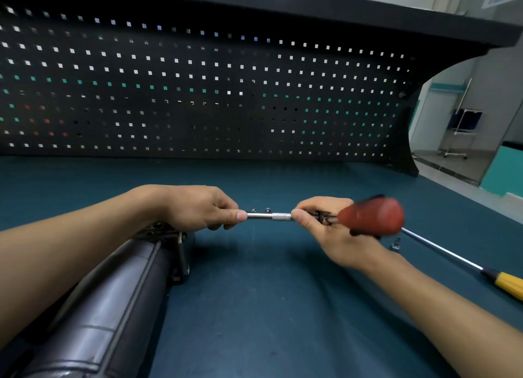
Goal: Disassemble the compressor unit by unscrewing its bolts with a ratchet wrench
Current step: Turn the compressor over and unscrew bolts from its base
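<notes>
Dark blue-green surface [254, 307] lies under both my arms. Closest to me, at the lower left, is the compressor unit [107, 307]. It is a long, dark grey, shiny tube that lies on its side and points away from me. A thin rod runs along its top. Its far end has a blocky metal part with small round holes. My left arm passes over that end.

Past it, my left hand [198, 207] and my right hand [325, 224] are up above the surface, facing each other. Between them is the ratchet wrench [370, 216], held level. It has a fat red handle, which looks blurry, and a silver bar [266, 216] with a rough ring on it. My left hand pinches the left end of the silver bar, fingers curled. My right hand pinches the bar at the rough ring, and the dark wrench head sits by its palm.

To the right, a screwdriver [503, 285] with a yellow handle lies on the surface. A small bolt [396, 244] sits just beside its thin shaft.

Farther back stands a black pegboard [198, 94] under a dark shelf [283, 3].
</notes>
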A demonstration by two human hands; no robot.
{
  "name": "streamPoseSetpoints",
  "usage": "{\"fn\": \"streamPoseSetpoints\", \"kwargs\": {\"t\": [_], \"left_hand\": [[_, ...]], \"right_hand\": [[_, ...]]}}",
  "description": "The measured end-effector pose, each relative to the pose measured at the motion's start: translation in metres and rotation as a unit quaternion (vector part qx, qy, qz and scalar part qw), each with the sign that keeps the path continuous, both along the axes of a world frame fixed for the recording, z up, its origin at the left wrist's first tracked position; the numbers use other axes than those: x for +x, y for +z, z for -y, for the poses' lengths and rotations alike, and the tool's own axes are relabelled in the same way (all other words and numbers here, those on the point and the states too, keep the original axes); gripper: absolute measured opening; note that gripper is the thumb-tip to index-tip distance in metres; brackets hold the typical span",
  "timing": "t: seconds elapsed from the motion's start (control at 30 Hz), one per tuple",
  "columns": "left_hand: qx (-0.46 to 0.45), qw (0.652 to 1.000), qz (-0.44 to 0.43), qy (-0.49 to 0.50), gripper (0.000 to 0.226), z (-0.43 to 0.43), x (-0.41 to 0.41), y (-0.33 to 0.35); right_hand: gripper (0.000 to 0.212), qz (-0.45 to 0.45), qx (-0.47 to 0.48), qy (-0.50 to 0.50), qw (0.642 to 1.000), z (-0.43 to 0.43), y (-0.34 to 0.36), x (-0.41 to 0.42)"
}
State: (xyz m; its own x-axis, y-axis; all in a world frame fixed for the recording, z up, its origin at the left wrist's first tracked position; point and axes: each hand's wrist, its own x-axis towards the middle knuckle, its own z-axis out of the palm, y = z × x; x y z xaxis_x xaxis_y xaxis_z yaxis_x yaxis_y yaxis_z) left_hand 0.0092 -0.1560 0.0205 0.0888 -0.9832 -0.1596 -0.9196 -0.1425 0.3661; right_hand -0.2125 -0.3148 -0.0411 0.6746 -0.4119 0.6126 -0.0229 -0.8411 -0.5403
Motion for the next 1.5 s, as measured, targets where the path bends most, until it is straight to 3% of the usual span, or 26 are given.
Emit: {"fn": "streamPoseSetpoints", "kwargs": {"t": [0.27, 0.43, 0.9, 1.37, 1.5], "left_hand": [[-0.003, 1.0, -0.004, -0.001, 0.041, 0.001, 0.002, 0.0], [-0.005, 1.0, -0.013, -0.002, 0.041, 0.001, 0.003, -0.001], [-0.008, 1.0, -0.007, -0.009, 0.042, 0.001, 0.003, -0.001], [-0.007, 1.0, -0.008, -0.008, 0.042, 0.003, 0.004, -0.003], [-0.007, 1.0, -0.013, -0.003, 0.042, 0.004, 0.005, -0.003]], "right_hand": [[0.057, 0.019, 0.199, -0.012, 0.98, -0.007, 0.008, 0.006], [0.064, -0.004, 0.298, -0.035, 0.954, -0.011, 0.017, 0.01], [0.06, -0.094, 0.509, -0.05, 0.854, -0.011, 0.022, 0.011], [0.054, -0.171, 0.642, -0.019, 0.747, -0.008, 0.026, 0.009], [0.045, -0.169, 0.64, -0.024, 0.749, -0.008, 0.024, 0.009]]}}
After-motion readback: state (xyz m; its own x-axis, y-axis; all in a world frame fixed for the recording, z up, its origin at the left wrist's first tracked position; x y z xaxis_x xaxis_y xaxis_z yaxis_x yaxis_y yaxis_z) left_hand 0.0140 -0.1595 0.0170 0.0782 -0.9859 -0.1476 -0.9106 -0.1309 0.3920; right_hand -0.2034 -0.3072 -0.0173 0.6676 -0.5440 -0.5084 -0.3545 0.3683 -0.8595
